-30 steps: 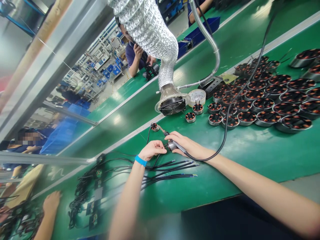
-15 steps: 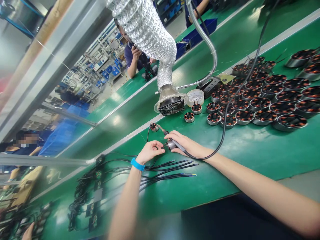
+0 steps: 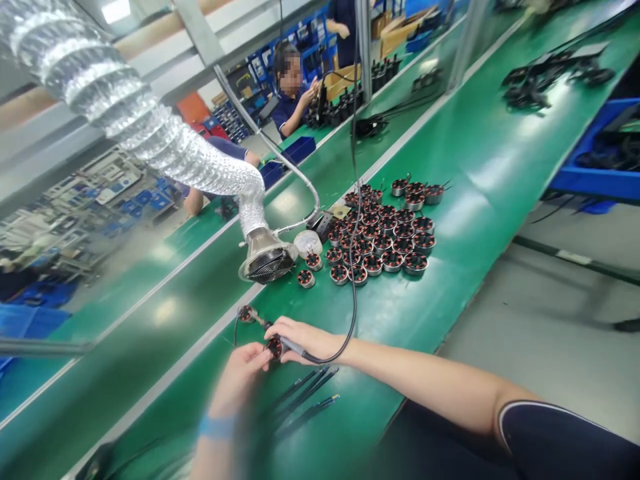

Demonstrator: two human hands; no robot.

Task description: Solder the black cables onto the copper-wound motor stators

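My right hand point(image 3: 307, 337) is closed round a soldering iron point(image 3: 291, 346), whose tip reaches up-left to a small motor stator point(image 3: 245, 313) lying on the green belt point(image 3: 465, 200). The iron's black cable point(image 3: 353, 267) loops away from it over the belt. My left hand point(image 3: 243, 372), blurred and with a blue wristband, pinches a second small copper-wound stator point(image 3: 274, 347) just beside the iron's handle. A bundle of black wires point(image 3: 300, 399) lies under and to the right of my hands.
A silver fume duct with a fan mouth point(image 3: 265, 260) hangs just beyond my hands. A white round tin point(image 3: 307, 242) and several stators point(image 3: 385, 233) sit beyond it. A blue bin point(image 3: 595, 180) stands at the right. Another person point(image 3: 295, 93) works across the line.
The view has swung up and to the right, so the hands sit lower and further left in the picture. The left hand is now motion-blurred. The right hand still grips the iron.
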